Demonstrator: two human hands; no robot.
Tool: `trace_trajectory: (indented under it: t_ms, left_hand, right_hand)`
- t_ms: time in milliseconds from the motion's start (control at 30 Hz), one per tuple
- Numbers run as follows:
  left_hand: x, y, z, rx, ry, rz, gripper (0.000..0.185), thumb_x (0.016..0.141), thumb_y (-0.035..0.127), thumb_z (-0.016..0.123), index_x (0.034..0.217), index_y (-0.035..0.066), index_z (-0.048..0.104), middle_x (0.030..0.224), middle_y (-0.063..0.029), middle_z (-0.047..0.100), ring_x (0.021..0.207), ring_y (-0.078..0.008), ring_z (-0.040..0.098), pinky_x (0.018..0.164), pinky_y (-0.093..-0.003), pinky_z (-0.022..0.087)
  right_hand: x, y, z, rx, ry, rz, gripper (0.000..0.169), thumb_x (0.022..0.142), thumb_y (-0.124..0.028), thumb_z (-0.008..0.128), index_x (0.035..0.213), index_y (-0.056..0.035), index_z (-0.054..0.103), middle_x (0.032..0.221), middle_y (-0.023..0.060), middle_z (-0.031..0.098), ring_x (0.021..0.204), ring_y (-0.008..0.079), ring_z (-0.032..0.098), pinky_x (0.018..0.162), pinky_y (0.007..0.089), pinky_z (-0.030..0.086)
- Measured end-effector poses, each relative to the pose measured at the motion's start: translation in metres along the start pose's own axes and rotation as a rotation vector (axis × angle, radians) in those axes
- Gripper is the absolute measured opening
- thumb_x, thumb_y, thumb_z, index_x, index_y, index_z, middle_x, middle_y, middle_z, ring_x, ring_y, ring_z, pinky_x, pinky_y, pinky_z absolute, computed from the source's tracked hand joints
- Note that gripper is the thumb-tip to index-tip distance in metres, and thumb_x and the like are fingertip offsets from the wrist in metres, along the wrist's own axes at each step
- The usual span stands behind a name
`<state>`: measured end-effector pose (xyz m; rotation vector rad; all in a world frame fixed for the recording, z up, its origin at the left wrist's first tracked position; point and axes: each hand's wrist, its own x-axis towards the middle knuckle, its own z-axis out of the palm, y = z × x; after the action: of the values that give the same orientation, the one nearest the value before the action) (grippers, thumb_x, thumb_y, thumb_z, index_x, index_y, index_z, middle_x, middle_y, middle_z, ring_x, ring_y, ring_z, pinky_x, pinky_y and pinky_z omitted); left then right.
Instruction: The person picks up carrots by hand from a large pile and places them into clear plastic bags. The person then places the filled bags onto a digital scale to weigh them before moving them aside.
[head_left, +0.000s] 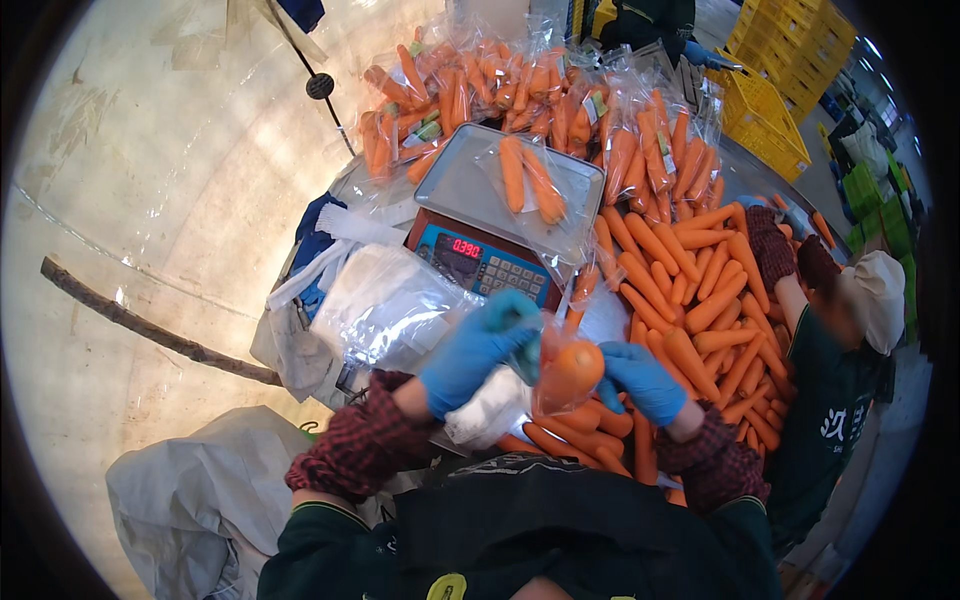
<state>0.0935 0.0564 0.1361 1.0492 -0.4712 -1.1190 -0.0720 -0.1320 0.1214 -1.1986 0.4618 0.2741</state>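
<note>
In a blue glove, my left hand (484, 346) grips a clear plastic bag (546, 330) in front of the scale. A thick orange carrot (581, 367) sits at the bag, its blunt end towards me. My right hand (643, 379), also blue-gloved, holds that carrot from its right side. The bag's film is blurred, so how far the carrot is inside cannot be told. Beyond my hands stands a digital scale (517, 277) with lit red digits. Two carrots (529, 180) in a clear bag lie on its metal pan (457, 176).
Loose carrots (705, 300) are heaped to the right. Bagged carrots (517, 82) crowd the far side. A stack of flat clear bags (397, 300) lies left of the scale. At right, a co-worker's sleeved arm (772, 247) reaches into the heap. Yellow crates (765, 124) stand beyond.
</note>
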Motion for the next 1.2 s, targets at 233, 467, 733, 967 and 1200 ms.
trace_trajectory:
  t_ms: [233,467,733,967,1200]
  left_hand:
    - [-0.019,0.113,-0.005,0.248,0.122,0.316,0.021,0.09,0.018,0.055,0.106,0.004,0.054,0.08,-0.0028,0.057,0.066,-0.0114,0.06,0.057,-0.0239,0.051]
    - [0.097,0.238,-0.138,0.469,0.148,0.546,0.032,0.097,0.01,0.042,0.123,-0.008,0.048,0.13,-0.0191,0.051,0.119,-0.0259,0.052,0.104,-0.0337,0.042]
    - [0.261,0.274,-0.222,0.582,0.421,0.753,0.028,0.093,0.0,0.037,0.119,-0.006,0.046,0.128,-0.0207,0.051,0.116,-0.0294,0.054,0.101,-0.0371,0.045]
    - [0.25,0.063,-0.079,0.897,-0.005,0.402,0.03,0.09,0.019,0.058,0.117,0.008,0.059,0.11,-0.0058,0.063,0.095,-0.0149,0.061,0.084,-0.0286,0.046]
    - [0.146,-0.052,-0.014,1.662,0.115,0.64,0.065,0.073,0.035,0.074,0.127,0.007,0.05,0.129,-0.0148,0.048,0.12,-0.0339,0.045,0.1,-0.0433,0.035]
  right_hand:
    - [-0.006,-0.104,0.051,-0.172,-0.068,-0.499,0.026,0.095,-0.022,0.052,0.079,-0.0014,0.057,0.064,0.0051,0.059,0.053,0.0103,0.055,0.054,0.0224,0.044]
    - [0.104,-0.035,0.008,-0.444,0.212,-1.004,0.025,0.094,-0.026,0.053,0.102,-0.004,0.063,0.084,0.0091,0.065,0.079,0.0169,0.063,0.073,0.0288,0.049]
    - [0.16,-0.014,-0.226,-1.201,0.669,-0.465,0.017,0.087,-0.02,0.055,0.095,-0.0097,0.065,0.092,0.0149,0.064,0.083,0.0315,0.062,0.072,0.0381,0.048]
    - [0.24,0.012,-0.221,-1.393,0.695,-0.126,0.039,0.079,-0.037,0.061,0.105,-0.008,0.058,0.103,0.0149,0.064,0.09,0.034,0.063,0.076,0.0447,0.049]
    - [0.223,-0.004,-0.226,-0.88,0.643,-0.356,0.057,0.073,-0.034,0.067,0.116,0.0002,0.051,0.111,0.0224,0.059,0.101,0.0339,0.059,0.086,0.0393,0.047]
